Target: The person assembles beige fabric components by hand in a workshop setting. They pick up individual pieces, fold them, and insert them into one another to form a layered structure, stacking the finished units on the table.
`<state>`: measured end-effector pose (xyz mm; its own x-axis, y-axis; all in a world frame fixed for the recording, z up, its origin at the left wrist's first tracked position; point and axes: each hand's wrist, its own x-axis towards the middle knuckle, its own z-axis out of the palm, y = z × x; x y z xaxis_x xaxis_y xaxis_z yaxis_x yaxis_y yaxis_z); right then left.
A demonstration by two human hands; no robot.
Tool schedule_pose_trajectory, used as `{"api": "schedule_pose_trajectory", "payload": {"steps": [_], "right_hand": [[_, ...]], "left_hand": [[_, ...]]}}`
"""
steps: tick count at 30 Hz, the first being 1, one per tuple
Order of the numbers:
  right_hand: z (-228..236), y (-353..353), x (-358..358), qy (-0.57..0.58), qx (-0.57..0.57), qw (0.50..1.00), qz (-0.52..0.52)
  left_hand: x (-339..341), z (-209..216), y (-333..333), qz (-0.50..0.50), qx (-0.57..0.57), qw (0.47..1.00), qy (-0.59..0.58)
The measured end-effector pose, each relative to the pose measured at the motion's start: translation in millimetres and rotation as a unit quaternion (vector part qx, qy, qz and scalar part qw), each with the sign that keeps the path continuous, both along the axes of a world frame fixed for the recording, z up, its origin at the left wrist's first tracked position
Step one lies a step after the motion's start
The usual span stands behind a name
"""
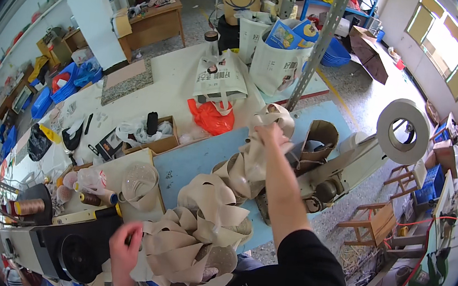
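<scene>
At the left, beside a dark machine [91, 240], the left hand [125, 247] hangs with fingers curled; whether they grip something small and dark, I cannot tell. Just right of it, loose beige pieces [214, 200] lie heaped along the blue table [181, 163], curling upward. They look light, thin and leather-like: bendy yet springy, perhaps slick on the smooth face and easily creased. A pinch at a free edge would likely suit better than squeezing the curve. Farther right, the right hand [272, 136] reaches onto the far bundle [255, 160], fingers bent over it, their closure unclear.
</scene>
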<state>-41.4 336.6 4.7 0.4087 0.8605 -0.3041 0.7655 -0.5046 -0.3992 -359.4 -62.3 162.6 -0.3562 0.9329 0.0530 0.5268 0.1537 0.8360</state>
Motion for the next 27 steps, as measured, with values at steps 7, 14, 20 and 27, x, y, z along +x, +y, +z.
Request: {"api": "schedule_pose_trajectory", "payload": {"steps": [7, 14, 20, 27], "right_hand": [[60.7, -119.1, -36.8, 0.329, 0.349, 0.877, 0.026], [117.7, -277.1, -36.4, 0.460, 0.382, 0.776, 0.200], [72.2, -373.3, -26.9, 0.313, 0.285, 0.799, 0.428], [102.6, -394.9, 38.2, 0.136, 0.046, 0.797, 0.586]], "left_hand": [[37.0, -52.4, 209.5, -0.122, -0.025, 0.955, -0.268], [76.2, -81.5, 253.4, -0.122, -0.219, 0.846, -0.471], [108.0, -82.8, 209.0, -0.391, -0.288, 0.855, -0.183], [162.9, -87.7, 171.0, -0.452, -0.169, 0.863, 0.147]]}}
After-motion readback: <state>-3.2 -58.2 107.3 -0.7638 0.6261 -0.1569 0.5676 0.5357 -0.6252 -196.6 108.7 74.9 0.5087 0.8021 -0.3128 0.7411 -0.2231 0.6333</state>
